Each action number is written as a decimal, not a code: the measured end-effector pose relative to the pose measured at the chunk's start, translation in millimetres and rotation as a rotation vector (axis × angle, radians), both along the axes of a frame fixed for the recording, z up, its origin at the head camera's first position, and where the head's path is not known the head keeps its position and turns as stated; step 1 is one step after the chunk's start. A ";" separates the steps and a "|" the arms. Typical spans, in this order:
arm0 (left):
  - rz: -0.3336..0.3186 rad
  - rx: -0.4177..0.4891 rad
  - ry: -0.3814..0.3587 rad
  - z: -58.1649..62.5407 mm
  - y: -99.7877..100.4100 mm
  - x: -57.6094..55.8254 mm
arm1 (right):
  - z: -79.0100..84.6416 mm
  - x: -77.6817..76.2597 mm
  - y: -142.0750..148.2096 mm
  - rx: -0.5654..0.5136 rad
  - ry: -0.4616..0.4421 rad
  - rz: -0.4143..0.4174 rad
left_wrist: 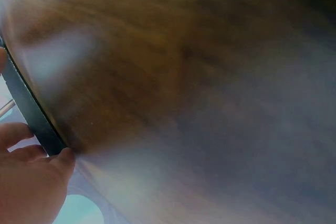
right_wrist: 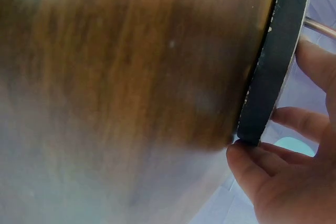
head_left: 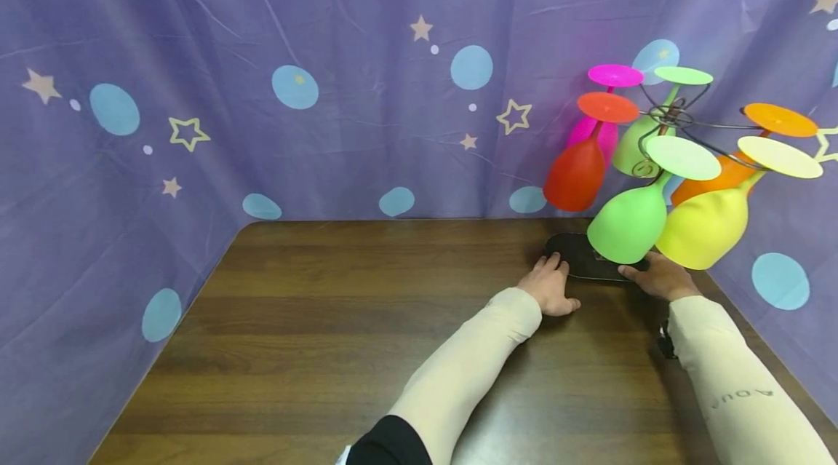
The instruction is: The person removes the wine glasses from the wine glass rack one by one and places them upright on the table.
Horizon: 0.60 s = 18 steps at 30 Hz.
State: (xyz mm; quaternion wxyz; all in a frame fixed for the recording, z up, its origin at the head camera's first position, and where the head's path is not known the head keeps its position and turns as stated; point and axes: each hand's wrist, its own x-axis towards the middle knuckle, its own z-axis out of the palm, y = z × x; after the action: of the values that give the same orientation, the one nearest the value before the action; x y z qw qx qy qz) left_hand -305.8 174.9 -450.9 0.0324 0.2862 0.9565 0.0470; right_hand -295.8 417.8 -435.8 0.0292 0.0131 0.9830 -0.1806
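Note:
A wine glass rack stands at the table's back right, its flat black base (head_left: 583, 254) on the tabletop and its dark wire arms (head_left: 671, 116) curling out at the top. Upside-down wine glasses hang from it: red (head_left: 576, 174), magenta (head_left: 615, 76), yellow (head_left: 707, 228), orange (head_left: 779, 119) and two green, one being the front green glass (head_left: 628, 225). My left hand (head_left: 550, 287) holds the base's left end, fingertips at its edge. My right hand (head_left: 664, 277) grips the right end, which the glasses partly hide in the head view. Both wrist views show fingers against the base's side.
The brown wooden table (head_left: 327, 341) reaches back to a purple curtain (head_left: 366, 86) printed with stars and blue dots. That curtain also runs along the left and right sides. The hanging glasses spread above and beyond the base, over my right hand.

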 end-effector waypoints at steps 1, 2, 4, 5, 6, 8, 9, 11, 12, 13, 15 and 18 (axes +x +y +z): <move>0.000 0.002 0.003 -0.1 -0.4 -0.4 | 0.0 0.0 -0.3 0.000 0.007 0.004; 0.001 0.004 0.005 0.2 -1.0 -0.5 | 0.1 0.1 -0.5 -0.002 0.010 0.006; 0.002 0.006 0.007 1.0 -2.6 -0.1 | 0.7 0.8 -1.4 -0.013 0.013 0.009; 0.004 0.009 0.008 1.0 -3.2 0.0 | 1.0 1.2 -1.7 -0.021 0.009 0.008; 0.007 0.012 0.008 1.1 -3.8 0.5 | 1.6 2.0 -2.0 -0.031 0.002 0.006; 0.007 0.011 0.005 1.0 -4.8 1.6 | 2.0 3.7 -2.4 -0.043 -0.013 -0.001; 0.004 0.012 0.008 0.3 -5.0 1.7 | 2.1 4.6 -2.7 -0.048 -0.017 -0.004; 0.000 0.013 0.016 -0.9 -5.1 1.8 | 1.8 5.7 -3.0 -0.057 -0.025 -0.013; -0.006 0.010 0.025 -1.3 -5.2 1.7 | 1.6 6.2 -3.3 -0.059 -0.023 -0.016; -0.008 0.007 0.030 -1.7 -5.4 1.2 | 1.1 6.3 -3.6 -0.062 -0.018 -0.017; -0.008 0.009 0.043 -2.7 -5.9 0.3 | 0.4 6.2 -4.5 -0.073 -0.003 -0.021; -0.001 0.027 0.044 -1.1 -8.5 0.8 | -1.0 5.6 -5.5 -0.085 0.028 -0.018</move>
State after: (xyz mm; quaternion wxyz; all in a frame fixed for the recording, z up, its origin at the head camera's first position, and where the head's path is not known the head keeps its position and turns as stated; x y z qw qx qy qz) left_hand -305.1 166.4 -452.0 0.0077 0.2880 0.9561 0.0534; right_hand -290.2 412.3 -436.8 0.0145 0.0181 0.9746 -0.2226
